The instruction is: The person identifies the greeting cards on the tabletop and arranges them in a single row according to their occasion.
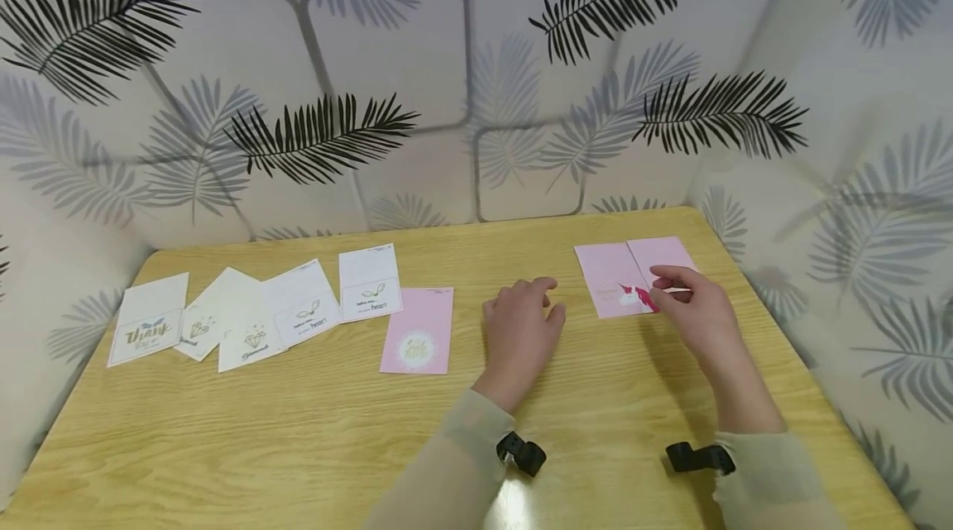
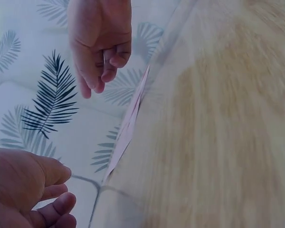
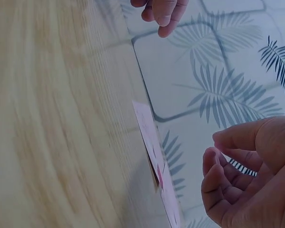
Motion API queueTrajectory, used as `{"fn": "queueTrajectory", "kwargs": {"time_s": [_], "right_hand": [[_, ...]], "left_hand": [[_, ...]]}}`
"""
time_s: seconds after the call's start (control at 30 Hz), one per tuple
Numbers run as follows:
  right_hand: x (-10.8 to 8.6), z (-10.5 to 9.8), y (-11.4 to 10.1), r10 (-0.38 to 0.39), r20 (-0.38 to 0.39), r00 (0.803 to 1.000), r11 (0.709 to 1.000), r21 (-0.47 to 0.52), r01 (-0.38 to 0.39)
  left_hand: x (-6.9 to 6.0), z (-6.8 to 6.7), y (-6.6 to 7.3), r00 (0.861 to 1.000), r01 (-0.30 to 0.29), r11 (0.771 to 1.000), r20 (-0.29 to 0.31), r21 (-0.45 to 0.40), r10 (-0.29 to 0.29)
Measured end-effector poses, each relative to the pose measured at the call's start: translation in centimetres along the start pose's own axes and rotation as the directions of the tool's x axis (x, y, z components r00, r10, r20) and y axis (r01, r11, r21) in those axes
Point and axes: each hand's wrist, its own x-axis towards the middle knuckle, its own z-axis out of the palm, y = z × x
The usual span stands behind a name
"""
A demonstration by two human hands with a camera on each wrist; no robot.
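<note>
My right hand (image 1: pixel 700 319) hovers over two pink cards at the back right, fingers loosely bent with nothing seen between them. The nearer pink card (image 1: pixel 605 265) carries a unicorn picture; beside it the other pink card (image 1: pixel 661 250) is partly hidden by my fingers. In the right wrist view the unicorn card (image 3: pixel 147 128) stands apart from my hand. My left hand (image 1: pixel 523 331), fingers relaxed, hangs above the table just right of a pink card with a round white badge (image 1: pixel 414 348). It holds nothing in the left wrist view either.
Several white cards lie on the left: a "thank you" card (image 1: pixel 149 331), diamond cards (image 1: pixel 249 340) partly overlapping, and winged-heart cards (image 1: pixel 370 290). The wooden table (image 1: pixel 260 447) meets a leaf-patterned wall covering (image 1: pixel 417 183) at its back and sides.
</note>
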Motion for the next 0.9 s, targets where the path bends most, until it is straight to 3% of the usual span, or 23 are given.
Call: {"fn": "queueTrajectory", "kwargs": {"time_s": [0.27,0.43,0.63,0.9], "right_hand": [[-0.7,2.1,-2.1,-0.048,0.081,0.996,0.997,0.064,0.043],[-1.1,3.7,-3.3,-0.063,0.15,0.987,0.989,0.141,0.042],[-1.5,6.0,-4.9,-0.082,0.224,0.971,0.962,0.273,0.018],[-2.2,9.0,-6.6,-0.115,0.329,0.937,0.923,0.384,-0.021]], "left_hand": [[-1.4,-3.8,-3.1,0.999,0.025,1.0,-0.031,0.015,-0.025],[-2.2,-5.4,-4.7,0.998,0.051,0.999,-0.04,0.016,-0.05],[-2.7,-7.2,-6.8,0.993,0.075,0.997,-0.087,0.018,-0.073],[-4.4,-10.2,-10.8,0.98,0.153,0.988,-0.135,0.014,-0.149]]}}
